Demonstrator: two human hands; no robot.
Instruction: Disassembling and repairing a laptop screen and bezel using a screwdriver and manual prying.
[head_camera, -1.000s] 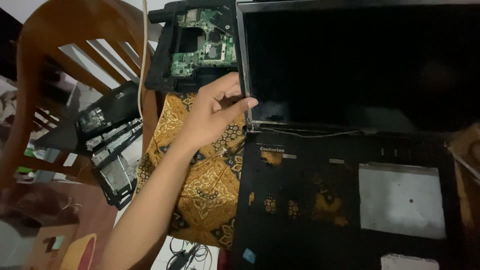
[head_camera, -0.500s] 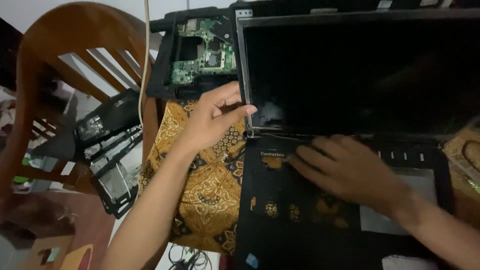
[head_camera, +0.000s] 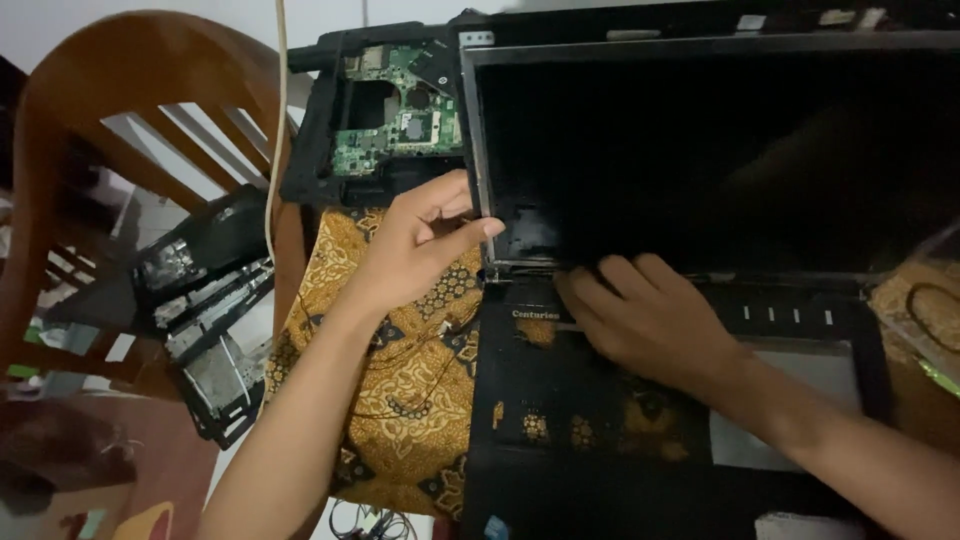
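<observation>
Our right hand (head_camera: 650, 315) has slid left to the hinge (head_camera: 525, 268). Our left hand (head_camera: 425, 240) pinches the screen (head_camera: 720, 150) edge, holding it upright on the base (head_camera: 600, 440). Next, careful prying there.

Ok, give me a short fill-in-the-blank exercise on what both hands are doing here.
1. The left hand holds the lower left corner of the laptop ____.
2. The right hand rests on the black laptop base just below the ____.
3. A green circuit board lies to the ____ of the dark display.

Missing words: screen; hinge; left
</observation>
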